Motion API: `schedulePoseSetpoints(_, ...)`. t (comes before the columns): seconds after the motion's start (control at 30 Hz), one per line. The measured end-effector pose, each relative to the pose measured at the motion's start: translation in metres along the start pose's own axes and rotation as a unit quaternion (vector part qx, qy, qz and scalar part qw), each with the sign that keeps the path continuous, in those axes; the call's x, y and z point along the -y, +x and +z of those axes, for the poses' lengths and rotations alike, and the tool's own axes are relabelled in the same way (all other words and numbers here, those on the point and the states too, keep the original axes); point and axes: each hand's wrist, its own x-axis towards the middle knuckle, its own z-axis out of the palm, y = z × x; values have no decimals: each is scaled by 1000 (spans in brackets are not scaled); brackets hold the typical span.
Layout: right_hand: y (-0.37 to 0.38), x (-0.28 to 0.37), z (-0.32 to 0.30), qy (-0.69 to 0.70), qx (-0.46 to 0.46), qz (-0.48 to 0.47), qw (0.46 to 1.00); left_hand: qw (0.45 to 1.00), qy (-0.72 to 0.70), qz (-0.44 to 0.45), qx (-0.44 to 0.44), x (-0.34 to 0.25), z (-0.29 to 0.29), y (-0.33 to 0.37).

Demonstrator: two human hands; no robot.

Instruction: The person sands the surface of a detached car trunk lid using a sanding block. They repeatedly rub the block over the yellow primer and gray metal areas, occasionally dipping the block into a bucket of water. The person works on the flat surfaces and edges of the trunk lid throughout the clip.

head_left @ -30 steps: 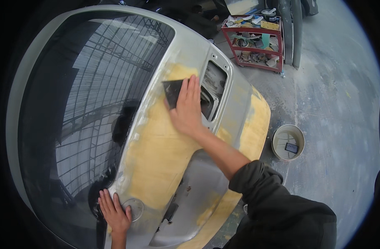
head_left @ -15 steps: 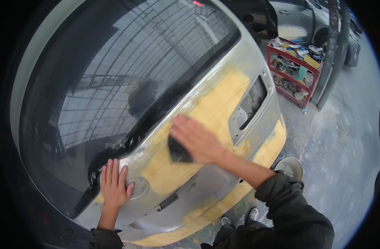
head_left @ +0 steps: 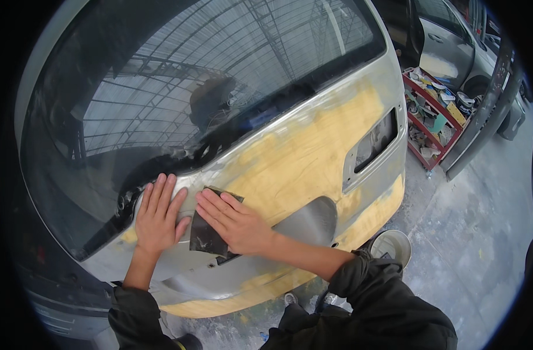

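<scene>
A silver car tailgate with a broad patch of yellow filler fills the middle of the head view. My left hand lies flat on the bare metal below the rear window's corner, fingers stretched and thumb apart, holding nothing. Just to its right, my right hand presses a dark sheet of sandpaper against the panel near the left end of the filler. The fingers of that hand lie straight and close together over the sheet; its thumb is hidden.
Above the panel is the dark rear window. A recessed opening sits at the panel's right. On the floor stands a pale bucket. Farther off are a cluttered red cart, a dark post and another car.
My right hand has slid the sandpaper left and down the panel, close to my left hand. My left hand stays flat on the metal. The view has shifted slightly.
</scene>
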Motion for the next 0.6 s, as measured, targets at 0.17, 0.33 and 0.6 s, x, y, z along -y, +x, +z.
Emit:
schedulePoseSetpoints(0.17, -36, -66, -44, -16, 14, 48, 999, 1000, 3, -1, -1, -3, 1, 1)
schedulePoseSetpoints(0.33, -11, -42, -46, -21, 5, 69, 997, 1000, -11, -4, 4, -5, -3, 2)
schedulePoseSetpoints(0.6, 9, -65, -75, -29, 79, 0, 996, 1000, -24, 0, -4, -3, -11, 2)
